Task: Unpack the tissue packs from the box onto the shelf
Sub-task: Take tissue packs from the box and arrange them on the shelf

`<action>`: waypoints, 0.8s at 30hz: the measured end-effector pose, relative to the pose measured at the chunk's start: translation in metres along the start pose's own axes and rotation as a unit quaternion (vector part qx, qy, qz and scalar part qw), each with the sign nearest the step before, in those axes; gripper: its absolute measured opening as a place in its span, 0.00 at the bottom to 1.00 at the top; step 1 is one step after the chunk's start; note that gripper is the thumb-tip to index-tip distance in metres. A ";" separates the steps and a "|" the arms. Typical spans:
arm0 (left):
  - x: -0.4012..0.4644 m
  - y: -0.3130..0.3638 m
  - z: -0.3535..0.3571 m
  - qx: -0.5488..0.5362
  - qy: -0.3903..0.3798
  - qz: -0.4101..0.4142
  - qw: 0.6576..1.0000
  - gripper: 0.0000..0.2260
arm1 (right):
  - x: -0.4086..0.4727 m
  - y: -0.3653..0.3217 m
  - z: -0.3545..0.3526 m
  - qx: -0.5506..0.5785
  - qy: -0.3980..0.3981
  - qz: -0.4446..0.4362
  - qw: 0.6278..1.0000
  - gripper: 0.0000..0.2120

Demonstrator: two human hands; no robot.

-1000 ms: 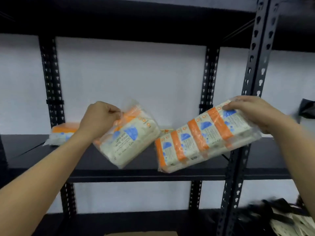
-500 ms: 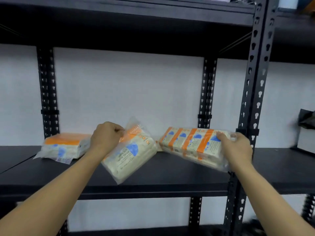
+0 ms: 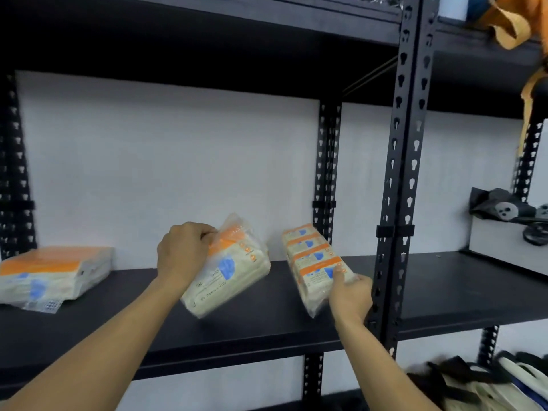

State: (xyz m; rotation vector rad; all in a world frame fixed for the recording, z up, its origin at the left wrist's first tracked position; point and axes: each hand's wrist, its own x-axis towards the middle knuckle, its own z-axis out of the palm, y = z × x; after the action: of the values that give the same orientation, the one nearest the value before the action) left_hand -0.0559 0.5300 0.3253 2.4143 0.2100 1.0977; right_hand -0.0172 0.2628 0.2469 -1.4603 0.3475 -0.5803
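Observation:
My left hand [image 3: 185, 252] grips the top of a white, orange and blue tissue pack [image 3: 234, 274], held tilted just above the black shelf [image 3: 267, 318]. My right hand [image 3: 350, 296] holds the near end of a long multi-pack of tissues [image 3: 314, 262], which lies lengthwise front to back on the shelf near the upright post [image 3: 397, 203]. Another tissue pack [image 3: 50, 272] lies flat on the shelf at the far left. The box is out of view.
A white wall backs the shelf, and a dark shelf board runs overhead. Right of the post, the neighbouring shelf bay holds a white box with dark items [image 3: 510, 229]. Bags [image 3: 489, 384] lie on the floor at lower right. Orange fabric [image 3: 510, 22] hangs at top right.
Both hands moved down and forward to the shelf. The multi-pack turned from crosswise to lengthwise and now rests on the shelf. The left pack has dropped closer to the shelf.

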 end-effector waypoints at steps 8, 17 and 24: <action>0.006 0.013 0.029 0.021 -0.095 0.016 0.995 0.12 | 0.030 0.013 0.013 -0.207 -0.035 0.018 0.978 0.26; -0.001 0.012 0.057 0.063 -0.120 0.036 0.990 0.11 | 0.028 0.032 0.022 -0.554 -0.138 -0.196 0.797 0.46; 0.001 0.007 0.061 0.055 -0.126 0.036 0.990 0.12 | 0.057 0.040 0.027 -0.599 -0.135 -0.232 0.755 0.27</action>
State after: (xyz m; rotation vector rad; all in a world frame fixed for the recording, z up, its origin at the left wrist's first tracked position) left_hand -0.0108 0.5025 0.2949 2.6492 0.1025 0.8172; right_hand 0.0509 0.2536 0.2173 -2.9094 0.0830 -0.5221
